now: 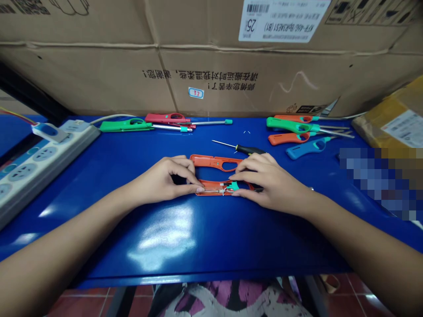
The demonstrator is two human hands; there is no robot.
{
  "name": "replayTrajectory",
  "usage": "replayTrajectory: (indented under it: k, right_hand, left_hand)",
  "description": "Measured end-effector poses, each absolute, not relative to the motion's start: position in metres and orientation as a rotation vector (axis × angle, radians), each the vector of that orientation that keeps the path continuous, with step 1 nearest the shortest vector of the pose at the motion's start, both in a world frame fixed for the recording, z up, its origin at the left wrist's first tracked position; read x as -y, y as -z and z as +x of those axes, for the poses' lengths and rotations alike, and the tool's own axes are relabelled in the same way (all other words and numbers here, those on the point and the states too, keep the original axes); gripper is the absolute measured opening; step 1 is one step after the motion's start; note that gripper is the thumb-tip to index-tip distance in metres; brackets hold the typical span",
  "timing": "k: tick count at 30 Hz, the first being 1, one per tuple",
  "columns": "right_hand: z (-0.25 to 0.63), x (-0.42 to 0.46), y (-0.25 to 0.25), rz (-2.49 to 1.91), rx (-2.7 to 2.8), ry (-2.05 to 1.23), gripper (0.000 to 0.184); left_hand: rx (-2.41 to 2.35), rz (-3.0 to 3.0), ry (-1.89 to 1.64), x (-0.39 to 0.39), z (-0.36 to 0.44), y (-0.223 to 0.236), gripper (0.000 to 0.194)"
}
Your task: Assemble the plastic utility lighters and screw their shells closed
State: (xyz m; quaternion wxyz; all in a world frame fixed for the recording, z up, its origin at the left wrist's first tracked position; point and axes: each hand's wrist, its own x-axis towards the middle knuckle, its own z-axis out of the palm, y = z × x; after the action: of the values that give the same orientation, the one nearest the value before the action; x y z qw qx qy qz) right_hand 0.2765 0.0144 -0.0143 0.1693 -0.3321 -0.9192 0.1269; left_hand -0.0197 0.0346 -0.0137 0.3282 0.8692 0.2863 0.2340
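Head view | open-faced orange plastic lighter half-shell [212, 183] is set on glossy blue tabletop [231, 237] | its left end is pinched by the left hand's [173, 178] thumb and forefinger | teal piece [234, 186] is flanked by the right hand's [269, 185] half-curled fingers; grip cannot be told

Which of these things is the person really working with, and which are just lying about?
Likely part of the job:
orange half with parts inside, touched by left hand and right hand
second orange half, just beyond it
perhaps the screwdriver, lying unheld

Probably just lying about:
green lighter-like tool, left
blue lighter-like tool, right
power strip
cardboard box
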Motion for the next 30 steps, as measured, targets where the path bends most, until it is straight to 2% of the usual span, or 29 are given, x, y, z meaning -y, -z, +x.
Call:
replayTrajectory:
  k: [7, 11, 17, 21, 24, 27, 30]
  right_hand:
    - [0.275, -0.013, 0.017, -0.988, 2.557, -0.514, 0.022]
    - [0.275, -0.012, 0.015, -1.002, 2.56, -0.51, 0.022]
    - [0.275, -0.012, 0.014, -1.022, 2.586, -0.451, 0.023]
    - [0.276, -0.012, 0.014, -0.981, 2.625, -0.347, 0.023]
    - [0.276, -0.012, 0.013, -0.961, 2.646, -0.306, 0.025]
    - [0.275, -0.012, 0.012, -0.943, 2.661, -0.265, 0.026]
    - [0.274, -0.011, 0.011, -0.931, 2.663, -0.223, 0.03]
  left_hand:
    - [-0.931, 2.177, -0.469, -0.032, -0.017, 0.011, 0.01]
    - [-0.938, 2.205, -0.477, -0.031, -0.019, 0.01, 0.016]
    - [-0.852, 2.324, -0.528, -0.032, -0.016, 0.013, 0.012]
    - [-0.89, 2.316, -0.675, -0.032, -0.015, 0.014, 0.014]
    - [-1.062, 2.363, -0.852, -0.034, -0.018, 0.017, 0.022]
    - [-1.133, 2.579, -0.736, -0.04, -0.023, 0.022, 0.039]
    - [-1.02, 2.716, -0.598, -0.045, -0.027, 0.026, 0.032]
